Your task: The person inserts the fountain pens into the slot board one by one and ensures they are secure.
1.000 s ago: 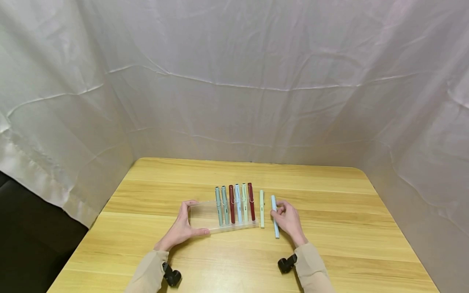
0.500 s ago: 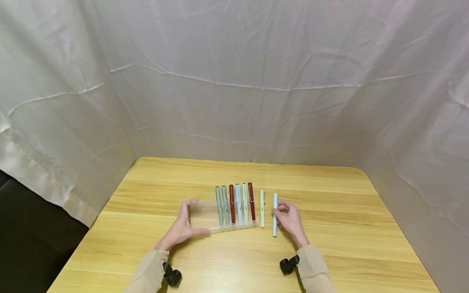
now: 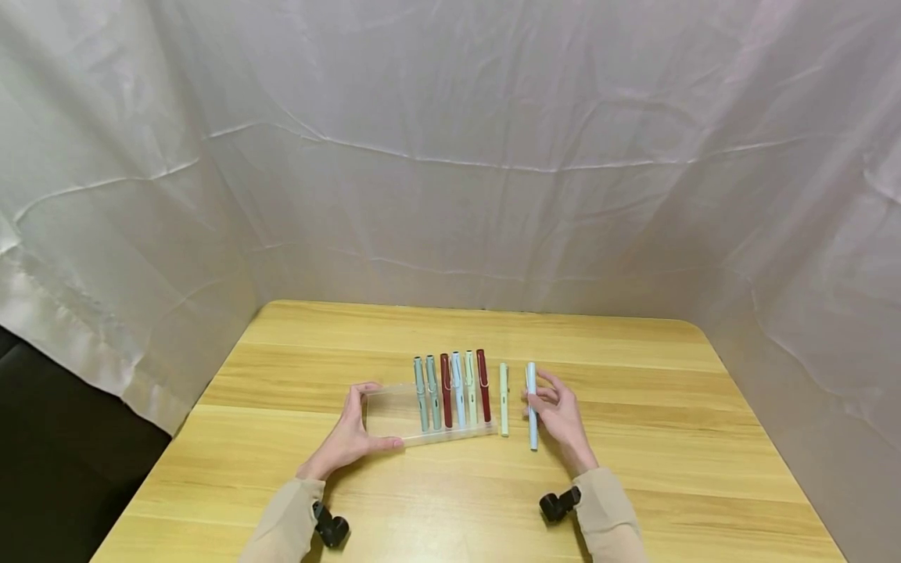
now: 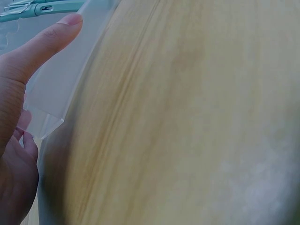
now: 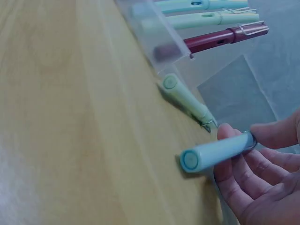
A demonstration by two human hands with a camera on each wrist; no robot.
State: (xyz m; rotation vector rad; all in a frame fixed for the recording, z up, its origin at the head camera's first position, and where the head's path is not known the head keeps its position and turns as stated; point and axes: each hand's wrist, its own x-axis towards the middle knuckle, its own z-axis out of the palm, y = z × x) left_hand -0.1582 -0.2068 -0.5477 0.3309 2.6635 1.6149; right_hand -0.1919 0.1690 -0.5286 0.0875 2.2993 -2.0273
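My left hand (image 3: 352, 436) grips the left end of a clear plastic pen tray (image 3: 389, 414), thumb on the near edge and fingers at the far corner. Several capped pens lie side by side in it: two teal pens (image 3: 426, 399), a dark red pen (image 3: 446, 395), a light blue pen, a light green pen and another dark red pen (image 3: 483, 391). Just right of the tray lies a light green pen (image 3: 504, 403) on the wood. My right hand (image 3: 563, 414) pinches a second light blue pen (image 5: 215, 152) between thumb and fingers, its end close over the table.
The wooden table (image 3: 450, 508) extends all around, with a pale curtain (image 3: 450, 195) behind and at both sides. A black wrist camera (image 3: 331, 528) sits on the left sleeve, another camera (image 3: 559, 506) on the right. Something dark stands beyond the left table edge.
My right hand has moved slightly away from me with the light blue pen and turned it, so its clip now shows on the left side. The left hand and tray have stayed put.
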